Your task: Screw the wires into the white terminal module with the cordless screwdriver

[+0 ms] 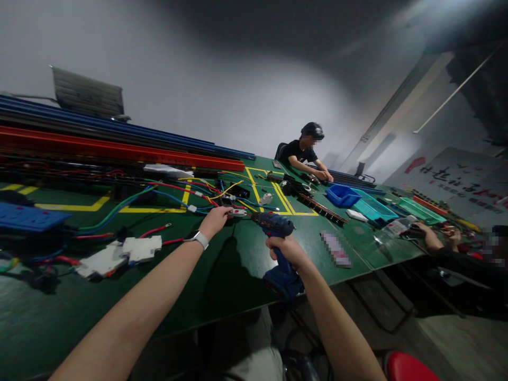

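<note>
My right hand (286, 250) is wrapped round the grip of a blue cordless drill (278, 248), its nose pointing left toward a small white and red breaker (239, 213). My left hand (216, 218), with a watch on the wrist, is closed on that breaker and steadies it on the green table (222, 275). Red, blue, yellow and green wires (190, 193) fan out just beyond it.
White breakers (119, 254) lie at the left. Long red and blue rails (119, 148) run along the far side. Blue and teal bins (357, 201) stand at the right. One person sits at the far end, another person's hands (432, 235) work at the right.
</note>
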